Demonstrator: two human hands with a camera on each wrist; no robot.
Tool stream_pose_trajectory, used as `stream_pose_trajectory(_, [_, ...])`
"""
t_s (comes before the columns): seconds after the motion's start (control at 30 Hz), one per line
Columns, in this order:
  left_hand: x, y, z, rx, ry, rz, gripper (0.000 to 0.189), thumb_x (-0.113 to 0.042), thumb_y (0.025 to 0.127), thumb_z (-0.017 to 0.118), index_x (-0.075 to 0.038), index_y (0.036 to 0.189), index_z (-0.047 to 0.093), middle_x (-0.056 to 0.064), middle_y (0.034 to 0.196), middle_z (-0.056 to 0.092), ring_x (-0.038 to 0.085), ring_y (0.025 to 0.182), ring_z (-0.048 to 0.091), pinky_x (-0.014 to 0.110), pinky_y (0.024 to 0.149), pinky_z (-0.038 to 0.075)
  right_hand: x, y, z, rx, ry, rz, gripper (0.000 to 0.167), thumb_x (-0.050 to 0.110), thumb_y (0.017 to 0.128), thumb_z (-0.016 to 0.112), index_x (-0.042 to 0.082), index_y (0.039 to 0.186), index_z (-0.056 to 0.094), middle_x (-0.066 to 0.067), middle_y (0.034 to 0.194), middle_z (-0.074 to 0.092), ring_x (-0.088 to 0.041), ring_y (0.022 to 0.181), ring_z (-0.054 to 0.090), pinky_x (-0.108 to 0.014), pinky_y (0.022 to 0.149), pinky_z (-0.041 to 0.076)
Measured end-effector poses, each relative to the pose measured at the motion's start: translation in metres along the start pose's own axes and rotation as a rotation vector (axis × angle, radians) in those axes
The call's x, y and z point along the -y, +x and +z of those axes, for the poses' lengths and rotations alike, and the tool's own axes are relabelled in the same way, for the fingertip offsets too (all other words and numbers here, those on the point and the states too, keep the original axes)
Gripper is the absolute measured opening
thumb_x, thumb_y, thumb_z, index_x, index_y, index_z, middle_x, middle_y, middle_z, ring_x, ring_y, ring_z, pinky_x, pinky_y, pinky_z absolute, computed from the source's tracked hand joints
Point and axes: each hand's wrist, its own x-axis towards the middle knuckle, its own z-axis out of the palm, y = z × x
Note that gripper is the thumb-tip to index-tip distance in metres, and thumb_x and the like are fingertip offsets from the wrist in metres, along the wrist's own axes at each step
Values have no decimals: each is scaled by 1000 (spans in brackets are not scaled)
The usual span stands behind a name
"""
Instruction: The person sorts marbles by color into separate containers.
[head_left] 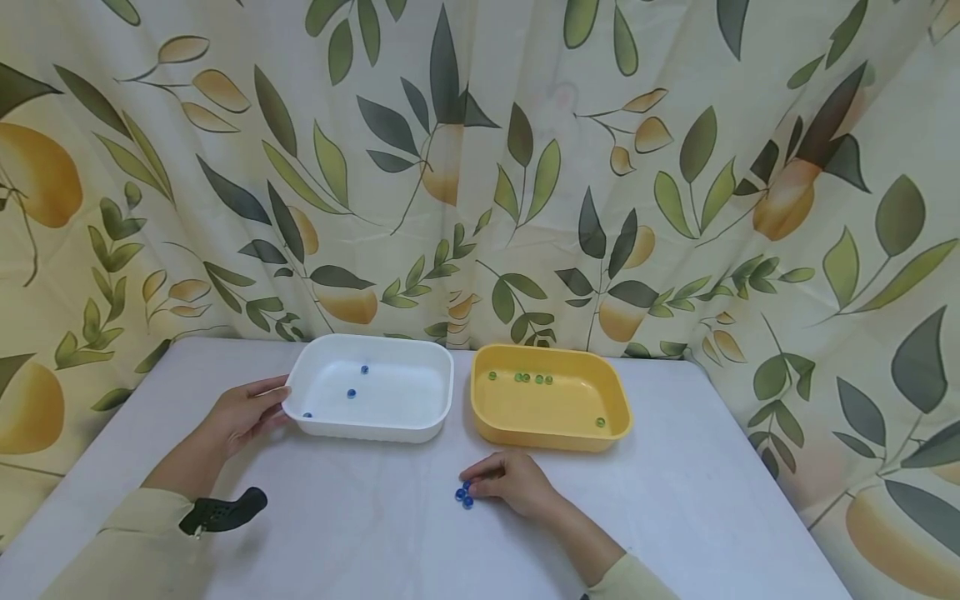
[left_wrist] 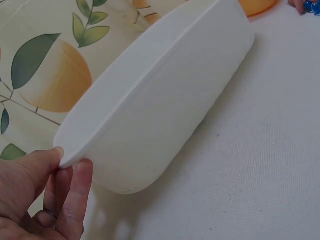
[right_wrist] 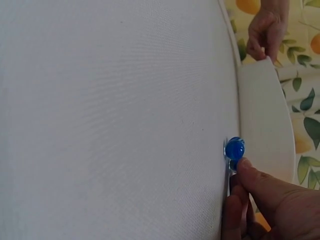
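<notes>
My left hand [head_left: 243, 414] pinches the left rim of a white plastic tray [head_left: 367, 429] between thumb and fingers; the left wrist view shows this grip close up. Inside that tray lie three blue marbles, one of them [head_left: 352, 393] near the middle. My right hand [head_left: 517, 483] is low over the white tabletop, in front of the trays. Its thumb and forefinger pinch a blue marble [head_left: 467, 485], partly hidden by the fingertips. Right beside it on the cloth are two more blue marbles, the nearer one [head_left: 468, 503] lying close to the thumb.
To the right of the white tray stands a yellow tray [head_left: 551, 437] with several green marbles [head_left: 601, 422] in it. A white cloth [head_left: 360, 517] covers the table. Behind both trays hangs a curtain [head_left: 480, 167] printed with leaves and fruit.
</notes>
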Motion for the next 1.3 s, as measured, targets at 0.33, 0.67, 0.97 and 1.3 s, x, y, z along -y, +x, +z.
stream_pose_trajectory(0.33, [0,1,-1,-1,12,-1,62,-25,101,57,-1,152,32,22,138,49,0,78,63,21,78,59,3,-1,2,-16,-19,4,15,11,84,76,9,99,78,-3,97,74,-11,84,57,-19,67,48])
stream_pose_trajectory(0.67, [0,0,-1,2,-12,4,62,-23,100,58,0,151,32,12,124,58,0,77,64,22,78,59,2,-1,2,-23,-3,11,14,12,85,76,9,99,78,-1,92,73,-9,75,56,-18,61,48])
stream_pose_trajectory(0.97, [1,2,-2,-1,8,-1,62,-25,100,58,-1,152,32,21,136,53,-1,78,64,23,79,59,5,-3,0,-10,64,24,15,9,87,72,4,101,76,-3,92,72,-8,78,59,-19,64,51])
stream_pose_trajectory(1.3, [0,1,-1,0,2,0,63,-24,100,58,0,152,31,16,129,56,0,77,63,22,79,59,10,-3,-2,-25,47,106,16,12,88,72,8,103,76,-1,94,73,-9,78,61,-25,69,54])
